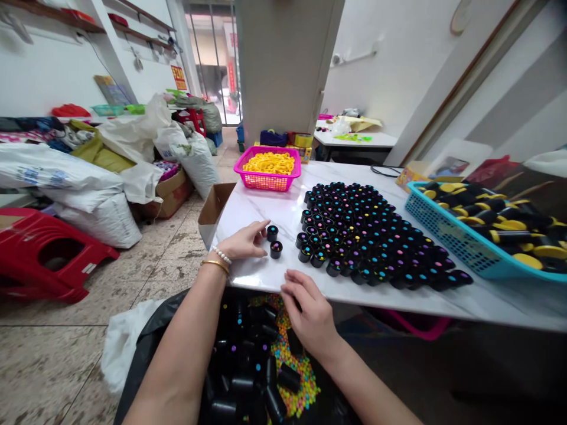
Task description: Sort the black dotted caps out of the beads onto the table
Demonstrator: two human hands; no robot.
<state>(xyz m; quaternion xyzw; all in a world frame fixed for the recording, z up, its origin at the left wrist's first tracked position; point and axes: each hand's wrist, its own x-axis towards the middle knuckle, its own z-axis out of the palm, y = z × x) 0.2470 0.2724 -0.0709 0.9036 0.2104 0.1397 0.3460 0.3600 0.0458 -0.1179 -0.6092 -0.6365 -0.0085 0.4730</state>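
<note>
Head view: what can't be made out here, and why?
All in the head view:
Right hand: palm turned away, hiding whether it holds anything.
Black bag: bottom covered by black tubes and colored pellets.
Blue basket: one end cut off by the right edge.
Wall sign: lettering too blurred.

Only illegible lettering, on the orange wall sign [179, 77] and the white sack [59, 172].

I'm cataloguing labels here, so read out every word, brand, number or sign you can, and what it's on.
No text reads clearly; these are too small or blurred:
Yellow wall sign: characters too blurred.
White sack: blue print, too blurred.
Red banner outdoors: too small.
Red plastic stool: pale label, too small.
</note>
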